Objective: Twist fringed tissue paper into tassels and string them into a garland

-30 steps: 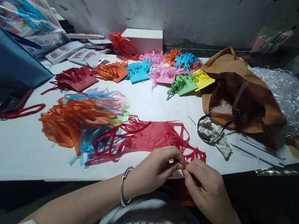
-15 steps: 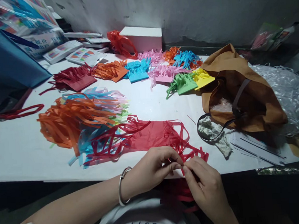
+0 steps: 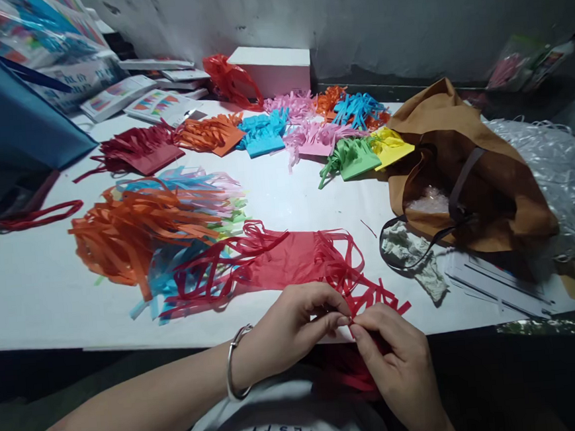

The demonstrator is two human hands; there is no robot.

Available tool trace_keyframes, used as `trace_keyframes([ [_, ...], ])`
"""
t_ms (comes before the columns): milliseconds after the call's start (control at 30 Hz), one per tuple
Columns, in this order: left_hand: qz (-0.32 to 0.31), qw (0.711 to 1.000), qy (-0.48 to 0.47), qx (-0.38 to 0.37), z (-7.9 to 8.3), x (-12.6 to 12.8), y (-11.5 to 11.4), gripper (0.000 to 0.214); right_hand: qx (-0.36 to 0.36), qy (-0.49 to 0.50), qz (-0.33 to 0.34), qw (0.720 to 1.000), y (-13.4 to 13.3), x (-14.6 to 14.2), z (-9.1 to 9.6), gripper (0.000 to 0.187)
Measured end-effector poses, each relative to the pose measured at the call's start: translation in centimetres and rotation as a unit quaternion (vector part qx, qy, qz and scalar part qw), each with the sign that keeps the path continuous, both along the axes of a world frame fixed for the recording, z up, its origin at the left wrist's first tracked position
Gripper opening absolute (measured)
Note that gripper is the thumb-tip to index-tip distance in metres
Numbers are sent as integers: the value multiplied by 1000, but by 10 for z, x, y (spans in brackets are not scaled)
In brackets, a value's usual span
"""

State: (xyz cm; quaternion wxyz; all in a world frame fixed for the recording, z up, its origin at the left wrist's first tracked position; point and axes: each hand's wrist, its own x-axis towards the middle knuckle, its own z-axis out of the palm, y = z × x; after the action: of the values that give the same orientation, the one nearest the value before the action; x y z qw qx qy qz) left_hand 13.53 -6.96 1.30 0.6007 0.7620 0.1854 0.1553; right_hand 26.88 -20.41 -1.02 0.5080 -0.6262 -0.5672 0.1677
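A red fringed sheet of tissue paper lies near the table's front edge, its middle uncut and its ends in long strips. Some of its strips hang over the edge toward my lap. My left hand, with a silver bangle on the wrist, pinches a red paper strip at its fingertips. Right beside it, my right hand pinches the same strip, thumb against forefinger. The fingertips nearly meet and hide most of the pinched bit. An orange paper fringe and a blue fringe lie to the left.
Folded fringe bundles stand in a row behind, among them dark red, blue and green. A brown cloth bag sits at the right beside crumpled paper. At the back are a white box and a blue bag.
Both hands stay nearly in place at the same pinch, the right shifting slightly. A few loose red strip ends beside the right hand have moved a little to the right.
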Motion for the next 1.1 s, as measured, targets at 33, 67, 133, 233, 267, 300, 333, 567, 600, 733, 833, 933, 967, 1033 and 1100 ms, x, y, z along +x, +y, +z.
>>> trace_keyframes([
  [33, -4, 1000, -2, 4, 0, 0, 0, 13, 1, -2, -3, 1000, 0, -1, -1, 15],
  [67, -5, 1000, -4, 8, 0, 0, -1, 13, 3, -10, -9, 1000, 0, -1, -1, 15],
  [133, -2, 1000, -2, 22, -1, 0, -3, 13, 11, -38, -25, 999, 0, -2, -3, 15],
  [233, 6, 999, 6, 46, -1, -1, -5, 12, 18, -62, -18, 998, -1, 0, -5, 16],
  [267, 8, 998, 7, 54, -1, 0, -5, 11, 18, -59, -6, 998, -1, 1, -5, 16],
  [300, 7, 998, 6, 61, -1, 0, -5, 11, 18, -52, 4, 998, -1, 2, -6, 16],
  [333, 4, 998, 4, 68, -1, 0, -5, 11, 16, -44, 10, 999, -1, 3, -6, 16],
  [567, -7, 998, -14, 68, -2, 1, -2, 12, 0, -4, -14, 1000, -3, 6, -4, 14],
  [600, -7, 997, -16, 69, -2, 1, -3, 11, 7, -9, -18, 1000, -4, 5, -3, 14],
  [733, 3, 997, -16, 72, -2, 0, -5, 10, 29, -48, -40, 998, -3, 0, -5, 16],
  [833, 6, 998, -10, 69, -3, 1, -6, 11, 34, -65, -58, 996, -2, -3, -7, 15],
  [933, 7, 998, -1, 60, -5, 1, -6, 12, 29, -71, -62, 995, -2, -4, -7, 16],
  [967, 8, 998, 1, 60, -5, 1, -7, 12, 27, -71, -58, 995, -2, -4, -7, 16],
  [1033, 13, 997, 0, 71, -6, 0, -8, 12, 21, -57, -41, 997, -2, -2, -6, 17],
  [1100, 15, 996, -3, 82, -6, 0, -8, 11, 11, -31, -26, 999, -2, -1, -6, 17],
])
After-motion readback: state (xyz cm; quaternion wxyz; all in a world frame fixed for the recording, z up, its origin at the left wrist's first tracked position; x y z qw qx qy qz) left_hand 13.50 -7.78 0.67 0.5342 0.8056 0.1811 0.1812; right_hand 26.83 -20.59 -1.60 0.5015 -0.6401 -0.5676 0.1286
